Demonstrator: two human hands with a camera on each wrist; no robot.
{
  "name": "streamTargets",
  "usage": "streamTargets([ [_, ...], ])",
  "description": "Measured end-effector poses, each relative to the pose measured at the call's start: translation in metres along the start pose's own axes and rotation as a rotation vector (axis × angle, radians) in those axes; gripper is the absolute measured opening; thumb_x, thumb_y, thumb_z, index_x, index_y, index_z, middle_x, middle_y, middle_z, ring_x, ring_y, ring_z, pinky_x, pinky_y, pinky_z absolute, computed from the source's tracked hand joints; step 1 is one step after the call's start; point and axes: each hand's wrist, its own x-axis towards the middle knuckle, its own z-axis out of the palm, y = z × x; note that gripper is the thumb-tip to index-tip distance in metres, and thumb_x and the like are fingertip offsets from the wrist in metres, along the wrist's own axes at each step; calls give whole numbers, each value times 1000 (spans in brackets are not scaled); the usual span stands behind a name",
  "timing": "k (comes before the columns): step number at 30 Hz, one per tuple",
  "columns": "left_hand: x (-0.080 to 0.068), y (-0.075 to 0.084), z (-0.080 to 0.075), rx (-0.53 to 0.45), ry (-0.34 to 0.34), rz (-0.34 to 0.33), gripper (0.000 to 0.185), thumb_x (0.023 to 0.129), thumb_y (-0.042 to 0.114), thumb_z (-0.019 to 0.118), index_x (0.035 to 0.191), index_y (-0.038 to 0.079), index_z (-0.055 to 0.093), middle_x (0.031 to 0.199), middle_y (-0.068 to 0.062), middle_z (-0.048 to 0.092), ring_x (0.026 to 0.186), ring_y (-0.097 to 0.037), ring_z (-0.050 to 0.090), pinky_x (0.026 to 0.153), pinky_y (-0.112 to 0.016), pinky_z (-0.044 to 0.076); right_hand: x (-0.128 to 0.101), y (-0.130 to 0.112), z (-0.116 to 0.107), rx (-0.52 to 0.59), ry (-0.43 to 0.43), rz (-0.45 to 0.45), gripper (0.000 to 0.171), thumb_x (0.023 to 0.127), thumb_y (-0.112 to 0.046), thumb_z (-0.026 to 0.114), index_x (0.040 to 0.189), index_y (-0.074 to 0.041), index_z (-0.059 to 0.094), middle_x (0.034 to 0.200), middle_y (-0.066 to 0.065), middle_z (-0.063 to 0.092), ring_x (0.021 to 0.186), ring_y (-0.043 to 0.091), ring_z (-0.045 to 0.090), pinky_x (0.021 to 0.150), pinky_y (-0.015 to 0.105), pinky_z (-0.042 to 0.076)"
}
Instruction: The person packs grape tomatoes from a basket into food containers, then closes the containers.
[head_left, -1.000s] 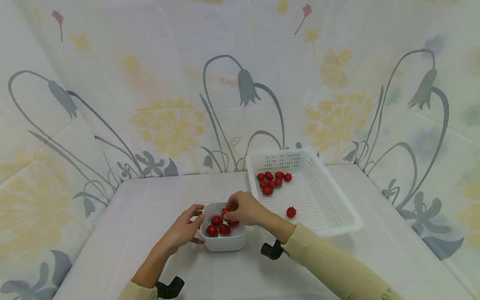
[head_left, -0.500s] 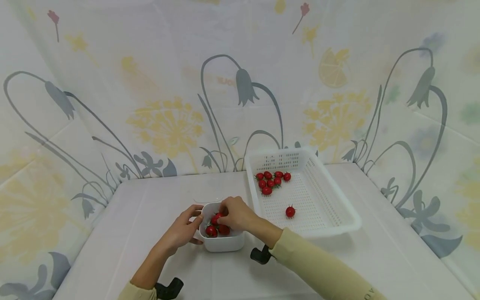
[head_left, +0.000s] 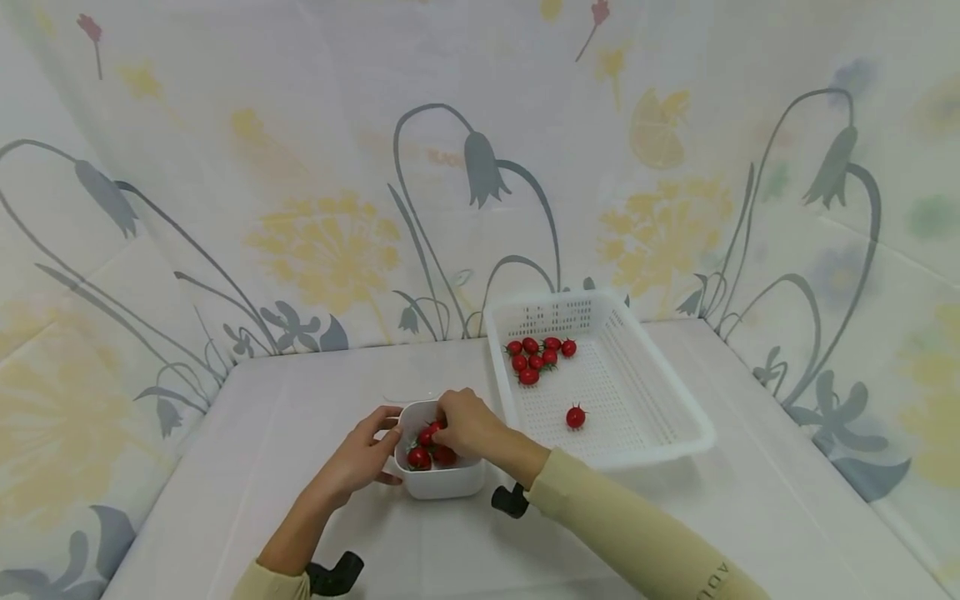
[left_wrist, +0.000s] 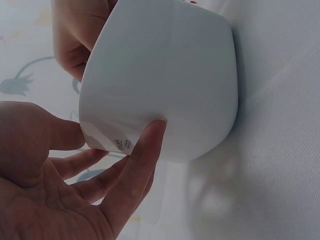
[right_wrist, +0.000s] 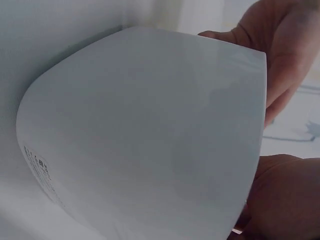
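Observation:
A small white container (head_left: 446,485) stands on the table with several red cherry tomatoes (head_left: 418,458) inside. My left hand (head_left: 358,460) holds its left side, thumb and fingers against the rim and the outer wall. Over the right rim reaches my right hand (head_left: 474,427), its fingertips down in the container, pinching a cherry tomato (head_left: 434,427) that they partly cover. Both wrist views are filled mostly by the container's smooth outer wall (left_wrist: 165,75), which hides the tomatoes there. The right hand (right_wrist: 285,200) bends over the rim in the right wrist view.
To the right sits a larger white perforated basket (head_left: 678,387). A cluster of several cherry tomatoes (head_left: 536,362) lies at its back left, and a single cherry tomato (head_left: 575,417) nearer its front. A flower-printed cloth (head_left: 337,167) hangs behind the white table (head_left: 300,400).
My right hand has moved left and lower into the container with the cherry tomato, its forearm following. The left hand keeps its hold. The whole view has shifted slightly.

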Motion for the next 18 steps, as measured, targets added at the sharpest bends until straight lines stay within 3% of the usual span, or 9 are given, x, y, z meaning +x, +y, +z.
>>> streamTargets([
  [8, -1, 1, 0, 3, 1, -7, 35, 109, 16, 48, 142, 6, 49, 147, -27, 47, 106, -35, 66, 64, -44, 65, 1, -2, 4, -111, -14, -21, 9, 91, -8, 76, 90, -1, 70, 76, 2, 65, 65, 12, 58, 56, 22, 52],
  [18, 0, 1, -1, 0, 0, -5, 36, 109, 14, 47, 143, 4, 48, 147, -28, 46, 106, -37, 66, 64, -45, 65, -1, -4, 0, -184, -17, -41, 10, 91, -4, 73, 99, 2, 71, 82, 6, 68, 70, 13, 58, 63, 25, 58],
])
